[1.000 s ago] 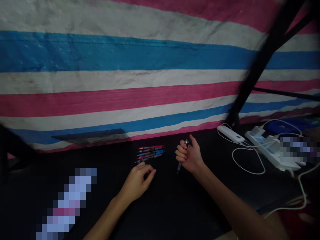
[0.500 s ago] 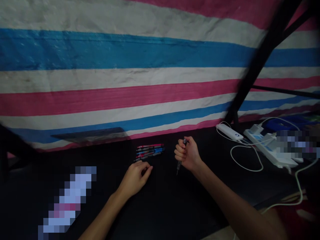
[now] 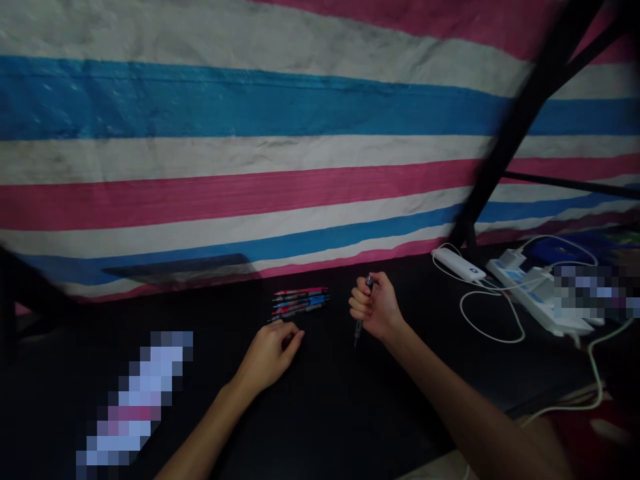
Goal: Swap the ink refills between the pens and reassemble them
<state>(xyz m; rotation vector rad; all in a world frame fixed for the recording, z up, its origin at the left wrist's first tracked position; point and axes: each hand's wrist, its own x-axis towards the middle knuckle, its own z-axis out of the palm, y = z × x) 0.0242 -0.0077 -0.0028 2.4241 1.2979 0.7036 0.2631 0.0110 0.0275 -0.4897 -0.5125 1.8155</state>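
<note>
My right hand (image 3: 376, 307) is closed in a fist around a dark pen (image 3: 358, 329), held nearly upright above the black tabletop. The pen's narrow tip points down below the fingers, and its top shows beside the thumb. My left hand (image 3: 276, 352) rests on the table with its fingers curled under and the thumb alongside; I see nothing in it, though the fingertips are hidden. Just beyond its knuckles lies a group of several pens (image 3: 300, 302) with red, blue and dark barrels, side by side and roughly parallel.
A white power strip (image 3: 545, 300) with plugs and a white power bank (image 3: 457, 264) with looping cables lie on the right. A blurred-out object (image 3: 140, 393) lies at the left. Behind the table hangs a striped sheet (image 3: 250, 193), with a dark metal frame leg (image 3: 500, 153) before it.
Almost nothing differs. My right hand still holds the pen in the same place, and my left hand stays beside the group of pens.
</note>
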